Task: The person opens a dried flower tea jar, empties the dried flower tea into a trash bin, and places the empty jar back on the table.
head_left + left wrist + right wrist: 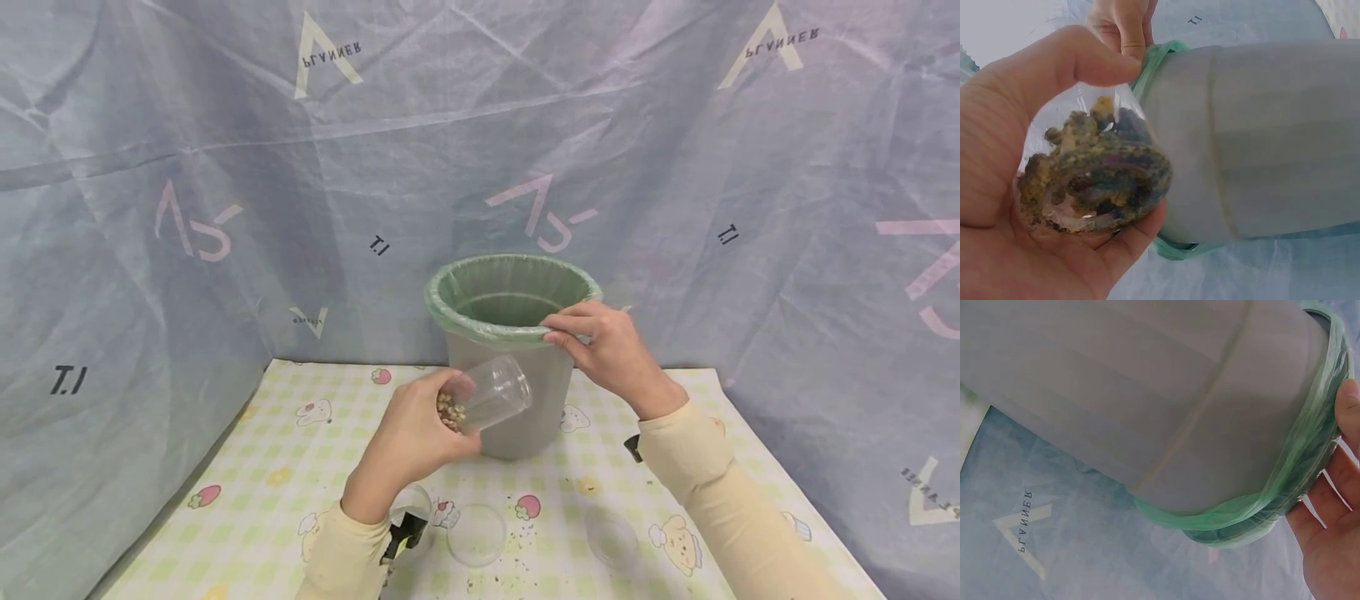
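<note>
My left hand [420,425] grips a clear plastic jar [498,393] around its bottom end. Tilted on its side, the jar points its other end right and slightly up, in front of the bin. Dried yellow-brown lumps [1079,147] lie in its bottom, partly covered by my fingers in the head view. The grey bin [517,417] stands upright, with a green bag [491,332] folded over its rim. At the right front of that rim, my right hand [611,354] pinches the bag and edge between thumb and fingers [1349,415].
On the checked tablecloth [300,454] lie two clear round lids, one near the middle [477,535] and one farther right [611,537]. Another clear round piece [412,498] is partly behind my left wrist. Dark crumbs [522,542] are scattered between the lids. A grey-blue cloth [360,167] hangs behind.
</note>
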The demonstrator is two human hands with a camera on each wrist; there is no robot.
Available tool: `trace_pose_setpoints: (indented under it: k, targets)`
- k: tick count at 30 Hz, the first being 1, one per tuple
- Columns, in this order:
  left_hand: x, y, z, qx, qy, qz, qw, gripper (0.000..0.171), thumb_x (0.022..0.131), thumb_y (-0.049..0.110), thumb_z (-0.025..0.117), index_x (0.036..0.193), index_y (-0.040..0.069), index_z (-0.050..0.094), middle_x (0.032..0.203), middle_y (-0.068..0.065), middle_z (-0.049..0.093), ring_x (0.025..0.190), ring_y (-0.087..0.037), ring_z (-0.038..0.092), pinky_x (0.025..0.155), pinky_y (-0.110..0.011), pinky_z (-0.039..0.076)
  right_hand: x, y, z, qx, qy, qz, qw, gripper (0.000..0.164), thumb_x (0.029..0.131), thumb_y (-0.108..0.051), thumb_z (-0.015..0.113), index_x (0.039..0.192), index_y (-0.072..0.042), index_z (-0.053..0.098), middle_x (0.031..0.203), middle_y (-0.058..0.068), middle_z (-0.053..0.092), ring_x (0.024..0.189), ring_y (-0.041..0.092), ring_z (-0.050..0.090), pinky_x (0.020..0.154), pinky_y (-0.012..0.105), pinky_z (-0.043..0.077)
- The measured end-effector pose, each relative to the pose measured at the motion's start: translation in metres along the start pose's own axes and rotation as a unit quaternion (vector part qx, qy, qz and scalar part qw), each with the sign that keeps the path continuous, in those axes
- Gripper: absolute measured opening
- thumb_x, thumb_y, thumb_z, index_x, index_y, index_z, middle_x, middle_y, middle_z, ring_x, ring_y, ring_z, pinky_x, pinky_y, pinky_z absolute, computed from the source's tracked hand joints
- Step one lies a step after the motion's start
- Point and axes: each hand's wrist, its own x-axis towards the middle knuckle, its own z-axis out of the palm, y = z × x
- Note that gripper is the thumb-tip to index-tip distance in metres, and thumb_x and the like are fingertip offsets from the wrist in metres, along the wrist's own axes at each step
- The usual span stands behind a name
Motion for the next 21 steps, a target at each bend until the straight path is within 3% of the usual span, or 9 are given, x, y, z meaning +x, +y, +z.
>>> trace_pose_setpoints:
  k: [3, 5, 8, 10, 12, 14, 21]
  targets:
    - [0.0, 0.001, -0.006, 0.004, 0.012, -0.004, 0.9999, 0.045, 0.064, 0.012, 0.084, 0.106, 0.021, 0.071, 0.101, 0.009, 0.072, 0.089, -0.008, 0.065, 0.082, -0.034, 0.054, 0.002, -0.002, 0.0, 0.0, -0.003, 0.0, 1.0, 0.018, 0.088, -0.013, 0.082, 0.106, -0.011, 0.082, 0.102, 0.005, 0.077, 0.097, 0.024, 0.071, 0.075, 0.038, 0.058]
    - [0.0, 0.003, -0.011, 0.01, 0.021, -0.002, 0.9997, 0.045, 0.064, 0.013, 0.084, 0.107, 0.02, 0.071, 0.102, 0.007, 0.073, 0.092, -0.01, 0.066, 0.093, -0.04, 0.05, 0.003, -0.003, 0.0, 0.001, -0.004, 0.001, 1.0, 0.017, 0.088, -0.013, 0.082, 0.106, -0.011, 0.082, 0.102, 0.005, 0.077, 0.097, 0.024, 0.071, 0.075, 0.038, 0.058]
    - [0.004, 0.008, -0.019, 0.016, 0.031, 0.005, 0.9994, 0.046, 0.065, 0.015, 0.085, 0.109, 0.018, 0.07, 0.105, 0.004, 0.073, 0.093, -0.012, 0.067, 0.093, -0.041, 0.05, 0.004, -0.003, 0.0, 0.001, -0.001, 0.001, 1.0, 0.017, 0.088, -0.013, 0.082, 0.104, -0.01, 0.083, 0.101, 0.005, 0.077, 0.096, 0.024, 0.072, 0.074, 0.038, 0.058]
    - [0.008, 0.012, -0.024, 0.016, 0.034, 0.014, 0.9992, 0.047, 0.065, 0.015, 0.085, 0.11, 0.016, 0.07, 0.106, 0.002, 0.074, 0.09, -0.012, 0.067, 0.091, -0.04, 0.051, 0.003, -0.003, -0.001, 0.003, 0.003, 0.001, 1.0, 0.017, 0.087, -0.012, 0.083, 0.104, -0.01, 0.083, 0.101, 0.005, 0.078, 0.096, 0.024, 0.072, 0.073, 0.038, 0.057]
    - [0.012, 0.016, -0.03, 0.013, 0.035, 0.019, 0.9991, 0.048, 0.066, 0.015, 0.084, 0.112, 0.015, 0.07, 0.107, 0.002, 0.073, 0.084, -0.01, 0.068, 0.078, -0.035, 0.056, 0.002, -0.003, -0.002, 0.002, 0.004, 0.004, 1.0, 0.017, 0.086, -0.012, 0.083, 0.103, -0.01, 0.083, 0.1, 0.005, 0.078, 0.096, 0.024, 0.072, 0.072, 0.038, 0.057]
    - [0.016, 0.021, -0.035, 0.014, 0.034, 0.021, 0.9991, 0.048, 0.067, 0.015, 0.083, 0.113, 0.015, 0.069, 0.109, 0.003, 0.072, 0.079, -0.009, 0.067, 0.074, -0.033, 0.056, 0.0, -0.002, -0.002, 0.001, 0.004, 0.006, 1.0, 0.017, 0.086, -0.012, 0.084, 0.103, -0.011, 0.083, 0.1, 0.004, 0.078, 0.096, 0.024, 0.072, 0.072, 0.038, 0.057]
    - [0.03, 0.038, -0.059, 0.034, 0.045, 0.041, 0.9976, 0.047, 0.07, 0.015, 0.084, 0.114, 0.014, 0.068, 0.109, 0.003, 0.072, 0.075, -0.009, 0.068, 0.073, -0.034, 0.056, 0.001, -0.002, -0.002, 0.002, -0.006, 0.01, 1.0, 0.017, 0.087, -0.012, 0.083, 0.104, -0.012, 0.083, 0.1, 0.002, 0.079, 0.096, 0.022, 0.072, 0.073, 0.038, 0.057]
